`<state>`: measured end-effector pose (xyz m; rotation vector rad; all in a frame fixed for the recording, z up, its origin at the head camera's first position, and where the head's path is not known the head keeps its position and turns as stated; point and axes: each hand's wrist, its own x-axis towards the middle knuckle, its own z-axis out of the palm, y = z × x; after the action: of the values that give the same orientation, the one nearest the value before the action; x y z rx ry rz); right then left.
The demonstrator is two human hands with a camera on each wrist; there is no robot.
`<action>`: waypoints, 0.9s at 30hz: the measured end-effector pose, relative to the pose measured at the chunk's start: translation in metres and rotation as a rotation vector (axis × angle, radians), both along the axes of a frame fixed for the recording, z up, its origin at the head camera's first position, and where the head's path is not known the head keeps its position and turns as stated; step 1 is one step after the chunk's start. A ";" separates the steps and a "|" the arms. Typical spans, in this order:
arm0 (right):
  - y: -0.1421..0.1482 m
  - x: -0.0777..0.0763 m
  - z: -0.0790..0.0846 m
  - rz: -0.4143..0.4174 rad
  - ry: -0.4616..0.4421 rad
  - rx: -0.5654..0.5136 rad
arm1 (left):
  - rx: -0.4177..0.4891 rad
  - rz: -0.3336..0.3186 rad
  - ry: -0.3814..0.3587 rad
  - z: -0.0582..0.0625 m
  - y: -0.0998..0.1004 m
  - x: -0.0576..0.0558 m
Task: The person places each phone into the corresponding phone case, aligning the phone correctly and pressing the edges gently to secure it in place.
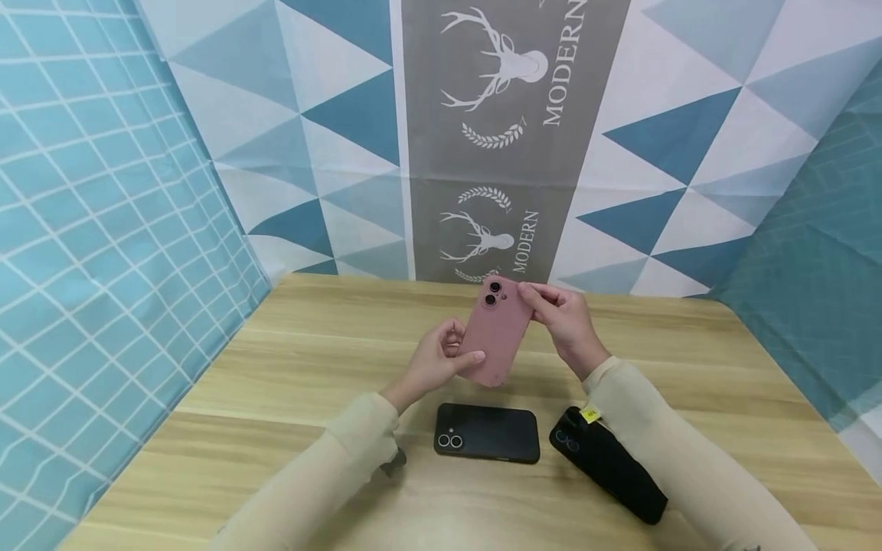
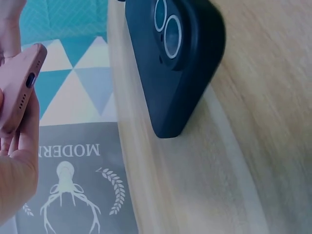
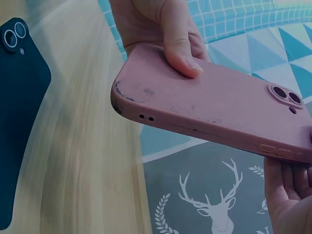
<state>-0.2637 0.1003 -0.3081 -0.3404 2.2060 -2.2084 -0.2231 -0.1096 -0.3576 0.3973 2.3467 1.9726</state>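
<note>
A phone in a scuffed pink case (image 1: 498,333) is held above the table, tilted, its two-lens back facing up. My left hand (image 1: 436,358) grips its lower left edge, with the thumb (image 3: 180,46) lying on the back. At the upper right corner my right hand (image 1: 566,320) pinches the phone between thumb and fingers; in the right wrist view those fingers (image 3: 287,180) are under the long edge. The charging port end of the pink phone (image 2: 22,90) shows in the left wrist view. Below the hands, a black phone (image 1: 489,434) lies back up on the table.
A second black phone (image 1: 616,471) lies at an angle, partly covered by my right sleeve (image 1: 661,421). A small yellow tag (image 1: 590,415) is at the right cuff. Patterned cloth (image 1: 475,161) hangs behind the wooden table (image 1: 276,367), with blue checked cloth (image 1: 103,229) on the left.
</note>
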 end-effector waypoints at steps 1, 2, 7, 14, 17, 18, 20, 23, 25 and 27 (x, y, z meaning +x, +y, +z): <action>0.000 0.000 0.001 -0.011 0.012 0.004 | -0.004 -0.011 -0.002 0.001 -0.001 -0.001; -0.001 0.001 0.001 -0.022 0.027 0.008 | -0.008 -0.021 0.004 0.002 -0.001 -0.001; -0.004 0.006 0.001 -0.130 0.208 0.106 | -0.018 -0.061 0.009 0.003 -0.002 -0.004; -0.008 0.010 0.001 -0.212 0.425 0.181 | -0.022 -0.097 -0.011 0.006 0.000 0.000; -0.007 0.010 0.003 -0.184 0.388 0.175 | -0.022 -0.104 -0.011 0.007 0.001 0.002; -0.007 0.011 0.003 -0.171 0.376 0.169 | -0.023 -0.103 -0.010 0.007 0.000 0.003; -0.006 0.012 0.003 -0.149 0.352 0.153 | -0.027 -0.105 -0.005 0.007 0.000 0.005; -0.005 0.014 0.004 -0.124 0.336 0.127 | -0.036 -0.115 -0.005 0.006 0.001 0.004; -0.005 0.015 0.004 -0.115 0.328 0.109 | -0.054 -0.129 -0.002 0.007 0.001 0.004; -0.004 0.016 0.004 -0.114 0.325 0.101 | -0.094 -0.125 0.004 0.010 0.002 0.003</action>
<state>-0.2478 0.0962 -0.3040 -0.6271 2.5460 -2.2214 -0.2198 -0.1079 -0.3478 0.5277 2.3435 1.8011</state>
